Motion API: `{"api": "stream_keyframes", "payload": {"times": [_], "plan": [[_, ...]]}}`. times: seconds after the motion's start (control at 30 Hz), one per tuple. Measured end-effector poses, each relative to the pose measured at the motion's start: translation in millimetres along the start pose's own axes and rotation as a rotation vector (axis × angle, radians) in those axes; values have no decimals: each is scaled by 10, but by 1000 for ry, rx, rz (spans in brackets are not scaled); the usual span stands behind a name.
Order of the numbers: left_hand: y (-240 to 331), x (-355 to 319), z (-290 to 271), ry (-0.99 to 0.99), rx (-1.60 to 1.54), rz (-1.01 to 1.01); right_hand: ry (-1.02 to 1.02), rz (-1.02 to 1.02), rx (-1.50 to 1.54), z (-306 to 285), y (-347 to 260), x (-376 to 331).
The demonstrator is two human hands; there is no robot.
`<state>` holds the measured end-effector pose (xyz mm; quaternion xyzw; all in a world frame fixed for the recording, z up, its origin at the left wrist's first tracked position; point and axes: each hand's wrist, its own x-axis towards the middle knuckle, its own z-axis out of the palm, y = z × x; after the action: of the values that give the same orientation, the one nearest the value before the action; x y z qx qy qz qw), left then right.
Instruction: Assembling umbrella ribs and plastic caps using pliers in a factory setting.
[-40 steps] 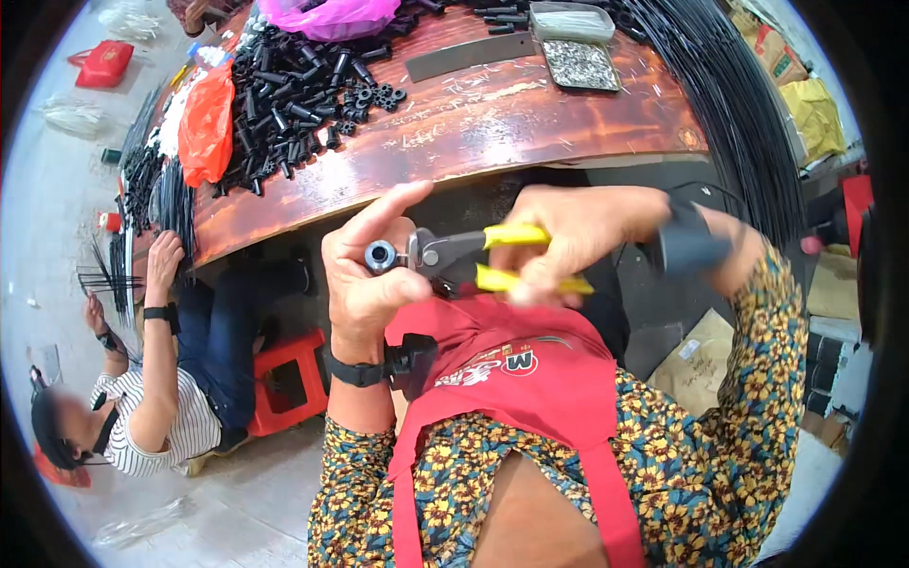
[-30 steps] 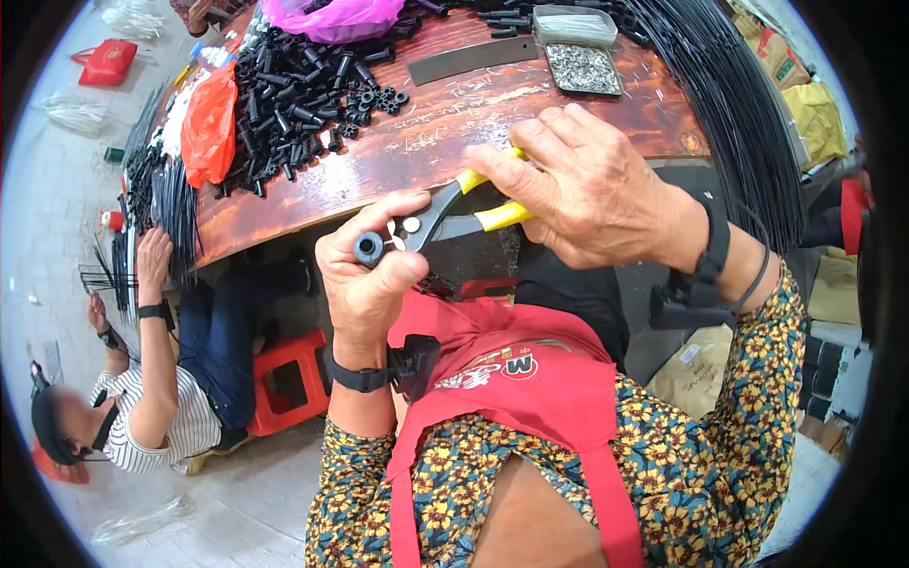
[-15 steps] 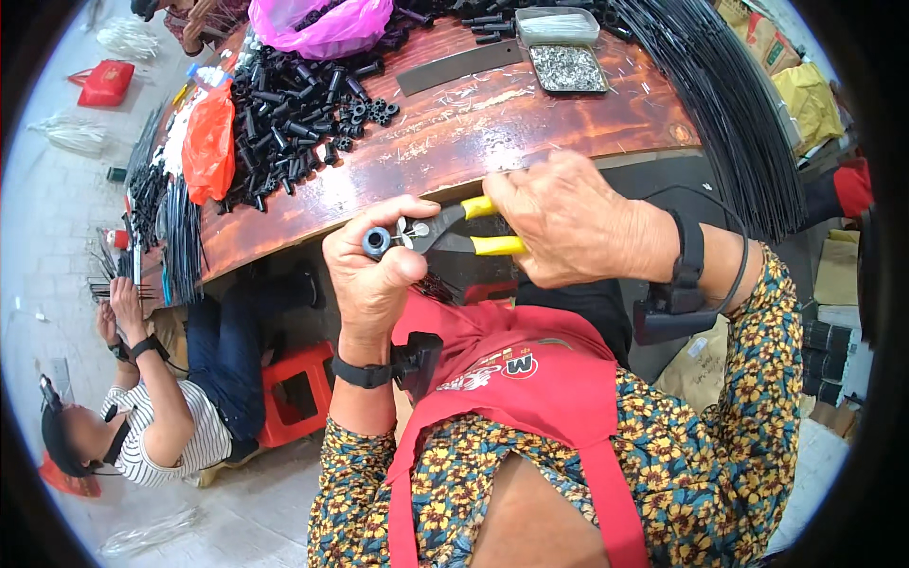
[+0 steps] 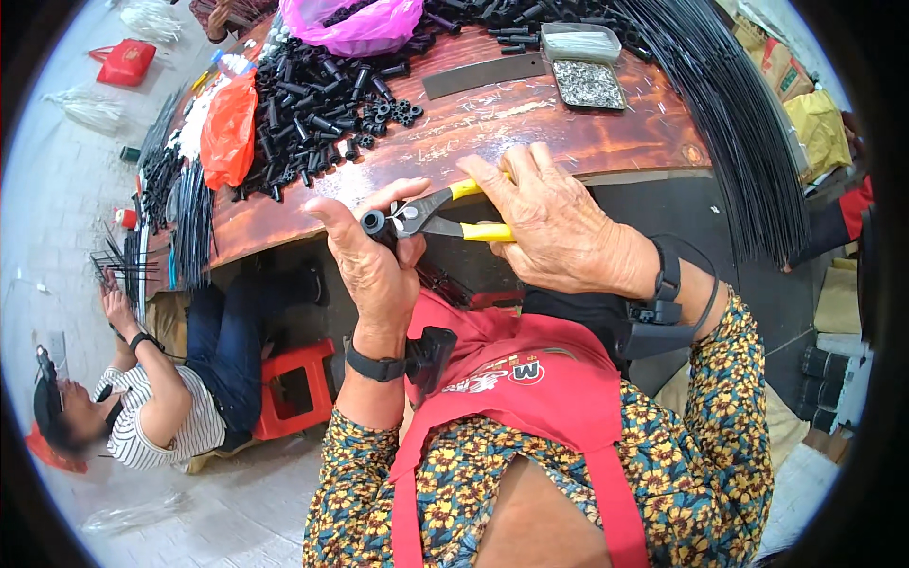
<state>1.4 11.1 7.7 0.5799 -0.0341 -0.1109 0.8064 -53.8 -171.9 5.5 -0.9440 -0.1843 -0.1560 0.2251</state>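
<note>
My left hand (image 4: 365,275) cradles a short black plastic tube (image 4: 374,223) with its round open end toward me; the thumb is lifted off and the other fingers hold the tube from behind and below. Yellow-handled cutting pliers (image 4: 415,218) are in my right hand (image 4: 568,227), whose fingers wrap round the grips. The handles are spread apart. Their jaws sit right beside the tube's end, at a small white strip (image 4: 394,210); whether the blades close on it I cannot tell.
On the reddish wooden table (image 4: 454,123) lie a heap of black tubes (image 4: 312,114), a pink bag (image 4: 355,28), a flat metal bar (image 4: 483,76), a tray of clippings (image 4: 587,85) and long black strips (image 4: 729,123). A co-worker (image 4: 170,417) sits at the left.
My left thumb has lifted away from the tube. The pliers and my right hand have shifted slightly left, and the jaws sit closer to the tube.
</note>
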Motion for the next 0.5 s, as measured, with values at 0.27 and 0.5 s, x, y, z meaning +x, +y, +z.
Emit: {"api": "stream_keyframes", "payload": {"times": [0.27, 0.5], "plan": [[-59, 25, -26, -18, -53, -4, 84, 24, -228, 23, 20, 20], [-42, 52, 34, 13, -31, 3, 166, 74, -151, 259, 177, 50]]}}
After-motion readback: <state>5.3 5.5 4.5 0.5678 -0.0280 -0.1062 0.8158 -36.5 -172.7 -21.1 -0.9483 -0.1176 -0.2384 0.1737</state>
